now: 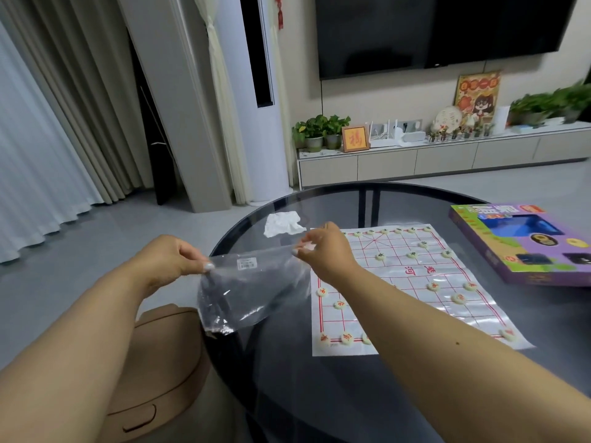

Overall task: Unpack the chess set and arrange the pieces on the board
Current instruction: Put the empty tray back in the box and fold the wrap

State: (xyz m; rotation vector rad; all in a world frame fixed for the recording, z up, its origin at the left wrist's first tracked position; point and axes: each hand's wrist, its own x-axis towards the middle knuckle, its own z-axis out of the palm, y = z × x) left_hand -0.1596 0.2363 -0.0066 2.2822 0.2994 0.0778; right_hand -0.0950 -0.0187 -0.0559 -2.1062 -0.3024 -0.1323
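A clear plastic bag (pixel 252 292) with a small white barcode label hangs stretched between my two hands, left of the board and over the table's edge. My left hand (pixel 172 260) pinches its left top corner. My right hand (pixel 326 251) pinches the right top corner. The bag looks empty. The white paper chess board (pixel 399 276) with red lines lies flat on the round dark glass table (pixel 351 394). Several round cream pieces stand on it, such as a green-marked piece (pixel 412 254) in the far half and a red-marked piece (pixel 339 304) in the near half.
A crumpled white paper (pixel 283 223) lies on the table beyond the bag. A purple game box (pixel 524 247) sits at the table's right. A tan round stool (pixel 160 362) stands below my left arm. A TV cabinet with plants lines the far wall.
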